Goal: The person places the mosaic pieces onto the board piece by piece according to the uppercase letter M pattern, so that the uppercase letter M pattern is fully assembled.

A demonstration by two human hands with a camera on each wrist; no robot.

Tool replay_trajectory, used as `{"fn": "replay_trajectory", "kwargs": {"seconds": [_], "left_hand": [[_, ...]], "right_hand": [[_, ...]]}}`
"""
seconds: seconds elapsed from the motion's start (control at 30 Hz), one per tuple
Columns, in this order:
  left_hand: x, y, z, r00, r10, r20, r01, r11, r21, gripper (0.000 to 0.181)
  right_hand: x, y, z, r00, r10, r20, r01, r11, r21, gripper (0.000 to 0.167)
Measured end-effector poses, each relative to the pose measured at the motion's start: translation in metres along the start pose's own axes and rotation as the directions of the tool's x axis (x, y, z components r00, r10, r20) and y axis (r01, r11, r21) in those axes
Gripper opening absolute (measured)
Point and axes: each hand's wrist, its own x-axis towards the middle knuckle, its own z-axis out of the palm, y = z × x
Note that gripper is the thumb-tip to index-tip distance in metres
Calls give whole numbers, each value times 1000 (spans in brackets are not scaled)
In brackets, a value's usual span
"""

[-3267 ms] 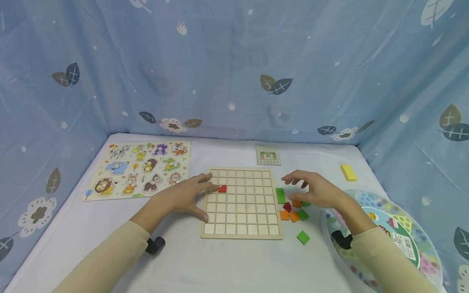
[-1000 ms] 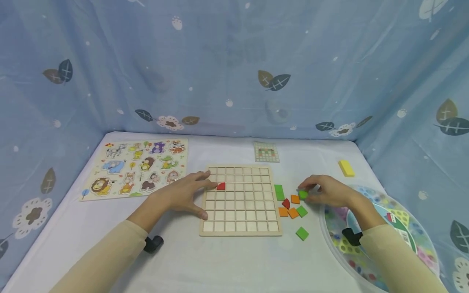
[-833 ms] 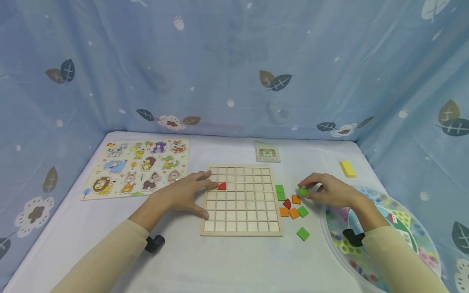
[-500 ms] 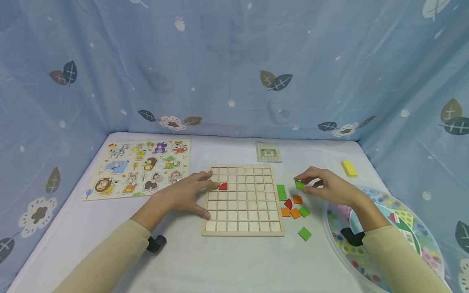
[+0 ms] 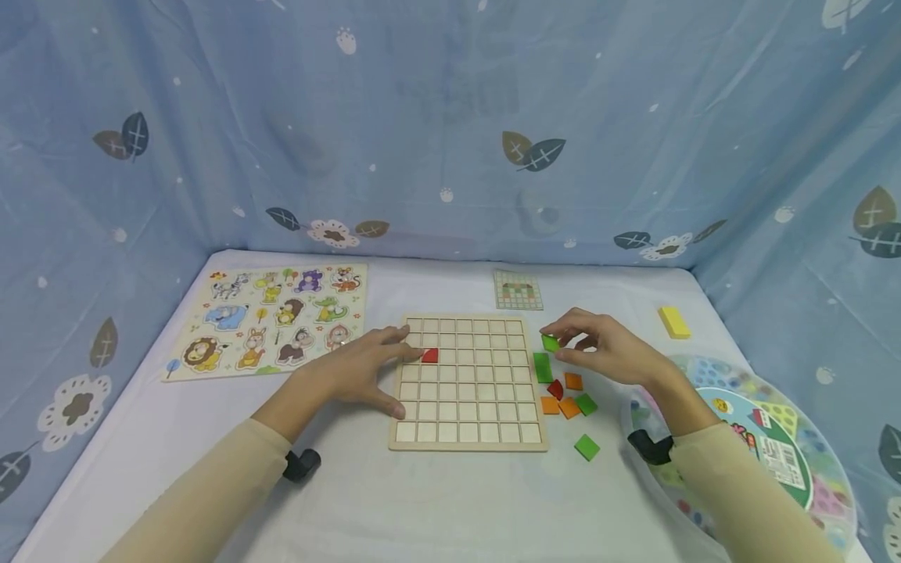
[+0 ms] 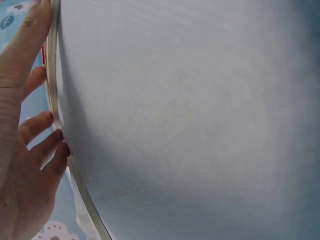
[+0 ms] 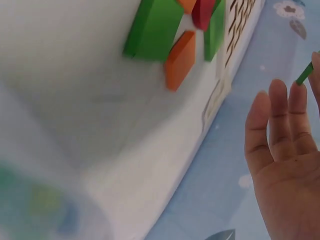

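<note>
1 pale grid board (image 5: 468, 383) lies flat, its cells fully laid out in the head view; the left wrist view gives its rim edge-on. 2 hands work here: the left hand (image 5: 359, 367), fingers spread, rests at the board's left edge, while the right hand (image 5: 608, 348) pinches 1 green tile (image 5: 551, 342) just right of the board. Only the right wrist view shows that tile edge-on at the fingertips. 1 red piece (image 5: 430, 356) sits in a cell by the left fingertips.

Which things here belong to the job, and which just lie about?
Likely the job's: green tile in the right hand, grid board touched by the left hand, red tile on it, loose tiles, pattern card.

Apparently lying about: animal puzzle, yellow block, round container.
</note>
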Motion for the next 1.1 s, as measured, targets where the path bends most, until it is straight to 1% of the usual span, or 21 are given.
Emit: {"fn": "replay_trajectory", "kwargs": {"seconds": [0.23,0.43,0.6,0.7,0.83,1.1], "left_hand": [[1,1,-1,1000,1,9,-1,1000,3,104],[4,2,0,1000,18,-5,-18,1000,5,103],[1,0,1,1000,7,2,-7,1000,-6,104],[0,-1,2,1000,10,6,-10,1000,-6,104],[1,-2,4,1000,18,5,-18,1000,-7,103],[1,-2,2,1000,16,6,-16,1000,-21,101]], "right_hand": [[19,-4,12,1000,-21,-7,22,998,61,34],[34,-9,22,999,-50,6,49,994,99,33],[47,-12,33,997,-76,30,73,993,88,33],[54,-15,40,997,-71,37,68,995,79,33],[63,-19,47,997,-72,37,69,994,81,32],[77,-28,60,992,-97,76,89,991,95,32]]}}
